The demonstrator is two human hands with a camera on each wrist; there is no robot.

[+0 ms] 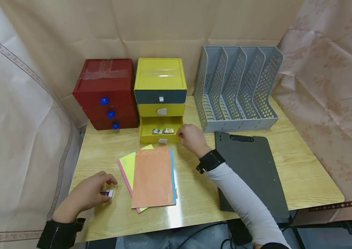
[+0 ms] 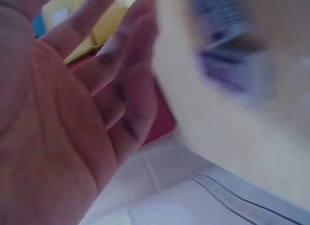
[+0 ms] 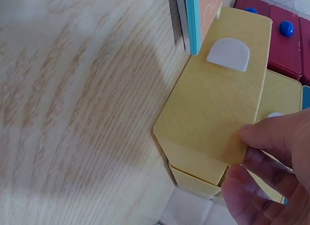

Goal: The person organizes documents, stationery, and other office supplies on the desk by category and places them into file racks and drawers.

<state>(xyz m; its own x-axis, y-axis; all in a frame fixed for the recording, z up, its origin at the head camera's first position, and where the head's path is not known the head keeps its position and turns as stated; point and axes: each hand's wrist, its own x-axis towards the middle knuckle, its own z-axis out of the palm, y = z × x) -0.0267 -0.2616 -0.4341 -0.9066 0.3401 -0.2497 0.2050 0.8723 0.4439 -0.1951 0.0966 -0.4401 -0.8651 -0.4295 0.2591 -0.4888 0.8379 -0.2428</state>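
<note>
My right hand [image 1: 192, 138] is at the right front corner of the pulled-out bottom yellow drawer [image 1: 146, 140]. In the right wrist view its thumb presses the drawer front and the fingers curl behind the corner. Two small packs sit inside this drawer, a bluish pack [image 1: 157, 131] and a tan one [image 1: 169, 131]. Low over the table at left, my left hand [image 1: 90, 190] has loosely bent fingers around a small purple-and-white box [image 1: 106, 193]. The left wrist view shows that box [image 2: 237, 74] blurred and apart from the fingers.
Booklets [image 1: 154, 176] are stacked in front of the yellow drawer unit [image 1: 160, 74]. Left of it stands a red drawer unit [image 1: 110, 86] with blue knobs. A grey file rack [image 1: 238, 90] stands at the back right, behind a black clipboard [image 1: 250, 166] beside the right forearm.
</note>
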